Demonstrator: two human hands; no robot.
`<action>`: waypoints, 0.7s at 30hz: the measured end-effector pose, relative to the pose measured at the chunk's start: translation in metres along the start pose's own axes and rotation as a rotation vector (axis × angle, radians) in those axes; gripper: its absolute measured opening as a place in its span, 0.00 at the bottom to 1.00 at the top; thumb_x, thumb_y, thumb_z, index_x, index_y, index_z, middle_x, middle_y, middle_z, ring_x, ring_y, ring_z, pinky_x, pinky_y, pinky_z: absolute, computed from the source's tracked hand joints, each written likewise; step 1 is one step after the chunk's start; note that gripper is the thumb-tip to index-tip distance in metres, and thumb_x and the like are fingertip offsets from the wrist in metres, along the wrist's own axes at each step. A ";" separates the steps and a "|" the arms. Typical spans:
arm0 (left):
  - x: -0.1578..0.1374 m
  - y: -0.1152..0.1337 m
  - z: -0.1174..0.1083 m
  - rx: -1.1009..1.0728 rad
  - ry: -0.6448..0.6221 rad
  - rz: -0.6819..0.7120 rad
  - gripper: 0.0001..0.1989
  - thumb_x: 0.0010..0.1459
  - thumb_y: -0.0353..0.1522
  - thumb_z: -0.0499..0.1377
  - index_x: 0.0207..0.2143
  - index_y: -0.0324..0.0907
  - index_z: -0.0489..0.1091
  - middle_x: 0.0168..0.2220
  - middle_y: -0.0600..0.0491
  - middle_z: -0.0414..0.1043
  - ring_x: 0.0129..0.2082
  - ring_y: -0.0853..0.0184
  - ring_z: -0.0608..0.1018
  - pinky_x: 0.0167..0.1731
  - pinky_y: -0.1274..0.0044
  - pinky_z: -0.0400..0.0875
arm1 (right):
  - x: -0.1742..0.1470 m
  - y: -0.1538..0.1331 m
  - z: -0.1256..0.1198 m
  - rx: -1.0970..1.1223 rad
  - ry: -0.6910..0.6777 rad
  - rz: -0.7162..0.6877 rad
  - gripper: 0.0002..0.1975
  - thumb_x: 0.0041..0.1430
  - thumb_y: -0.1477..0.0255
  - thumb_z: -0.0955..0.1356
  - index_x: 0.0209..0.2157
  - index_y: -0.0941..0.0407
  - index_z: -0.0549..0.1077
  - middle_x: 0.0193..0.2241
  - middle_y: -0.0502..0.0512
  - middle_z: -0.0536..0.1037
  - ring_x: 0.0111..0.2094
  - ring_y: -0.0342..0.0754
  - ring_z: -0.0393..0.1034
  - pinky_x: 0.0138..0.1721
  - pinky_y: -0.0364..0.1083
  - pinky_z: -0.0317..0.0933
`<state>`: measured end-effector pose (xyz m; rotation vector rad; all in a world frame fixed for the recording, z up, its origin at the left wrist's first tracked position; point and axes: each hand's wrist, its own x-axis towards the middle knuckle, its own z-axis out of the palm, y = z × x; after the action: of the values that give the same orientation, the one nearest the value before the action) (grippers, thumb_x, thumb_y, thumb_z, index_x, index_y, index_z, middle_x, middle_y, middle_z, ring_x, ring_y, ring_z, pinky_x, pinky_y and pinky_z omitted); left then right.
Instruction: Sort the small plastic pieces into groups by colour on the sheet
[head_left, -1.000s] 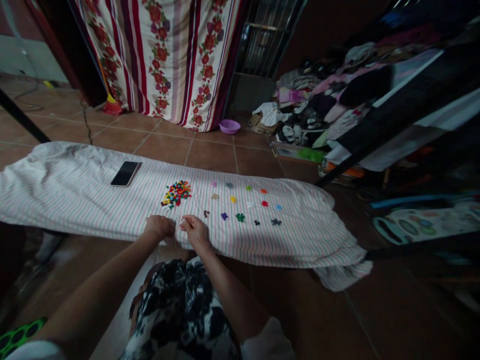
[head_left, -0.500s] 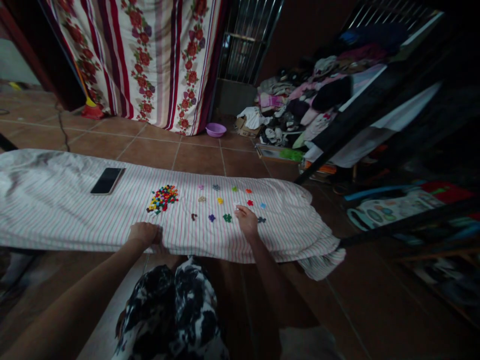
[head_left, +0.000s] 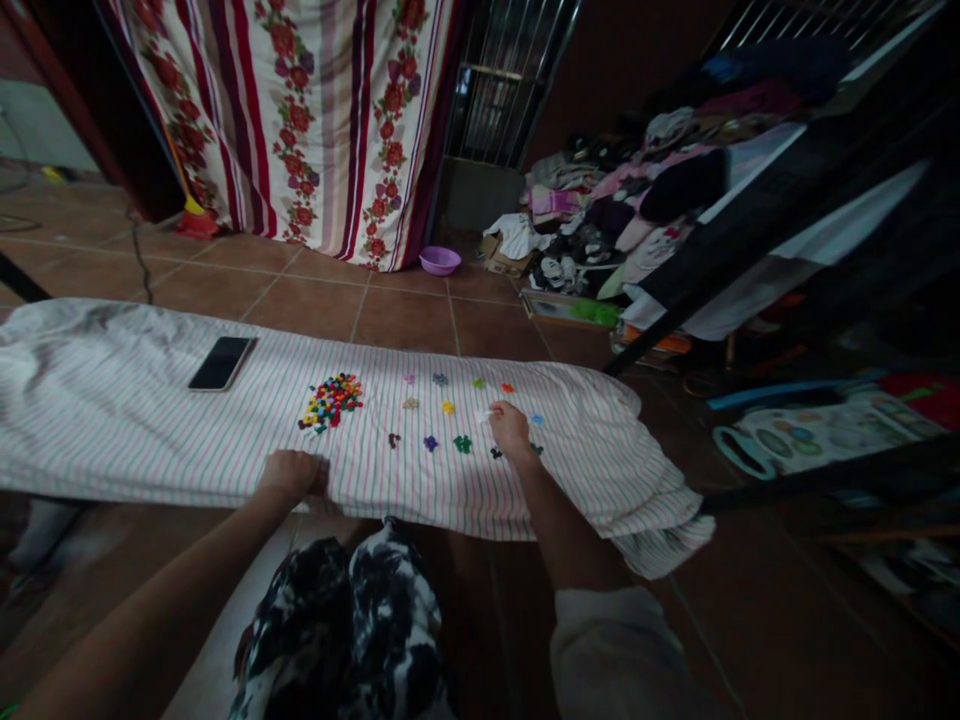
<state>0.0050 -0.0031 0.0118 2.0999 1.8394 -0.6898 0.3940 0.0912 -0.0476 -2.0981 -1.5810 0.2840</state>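
My right hand (head_left: 511, 430) is over the right part of the striped cloth (head_left: 150, 430), fingertips pinched at a small white cluster (head_left: 484, 415). Whether a piece is between them is too small to tell. Around it lie little single-colour groups: yellow (head_left: 448, 407), dark green (head_left: 463, 443), purple (head_left: 430, 442), lime (head_left: 478, 383), orange (head_left: 508, 388) and light blue (head_left: 536, 419). The hand hides the red group. My left hand (head_left: 294, 472) rests closed at the cloth's front edge, its fingertips hidden. Beyond it is a mixed pile of small colourful pieces (head_left: 332, 402).
A phone (head_left: 223, 363) lies on the cloth at left. Behind, on the tiled floor, are a purple basin (head_left: 440, 261) and a floral curtain (head_left: 300, 130). A heap of clothes (head_left: 600, 210) and a dark slanted bar (head_left: 652, 330) are at right.
The camera view has shifted slightly. My right hand has moved a little right and away from me, now covering the red group. My left hand stays at the cloth's edge.
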 end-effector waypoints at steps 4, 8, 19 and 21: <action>-0.002 0.000 -0.003 0.043 0.015 -0.027 0.17 0.60 0.30 0.49 0.43 0.40 0.75 0.44 0.40 0.77 0.46 0.54 0.77 0.43 0.67 0.70 | 0.002 0.004 0.003 0.015 0.020 -0.028 0.15 0.49 0.79 0.63 0.35 0.55 0.78 0.32 0.54 0.79 0.35 0.47 0.72 0.40 0.44 0.63; -0.003 0.000 -0.004 0.054 0.016 -0.028 0.16 0.59 0.29 0.49 0.42 0.42 0.76 0.43 0.41 0.77 0.46 0.57 0.78 0.42 0.68 0.70 | -0.001 0.006 0.001 0.057 0.000 -0.044 0.15 0.49 0.78 0.63 0.35 0.55 0.78 0.33 0.54 0.80 0.36 0.47 0.73 0.41 0.44 0.63; -0.001 -0.001 0.002 0.049 0.051 -0.031 0.17 0.61 0.33 0.48 0.41 0.42 0.76 0.43 0.42 0.78 0.45 0.55 0.78 0.41 0.69 0.70 | -0.002 0.007 -0.005 0.169 -0.035 -0.062 0.14 0.49 0.76 0.63 0.36 0.55 0.77 0.33 0.53 0.80 0.35 0.46 0.73 0.40 0.44 0.64; -0.001 -0.001 0.001 0.048 0.052 -0.034 0.17 0.61 0.33 0.48 0.40 0.41 0.76 0.42 0.41 0.78 0.45 0.55 0.78 0.41 0.69 0.70 | -0.003 0.005 -0.008 0.161 -0.020 -0.057 0.14 0.49 0.76 0.63 0.35 0.55 0.78 0.32 0.53 0.80 0.35 0.47 0.73 0.40 0.44 0.64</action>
<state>0.0035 -0.0046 0.0118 2.1408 1.9082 -0.7008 0.4011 0.0854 -0.0441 -1.9312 -1.5712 0.3993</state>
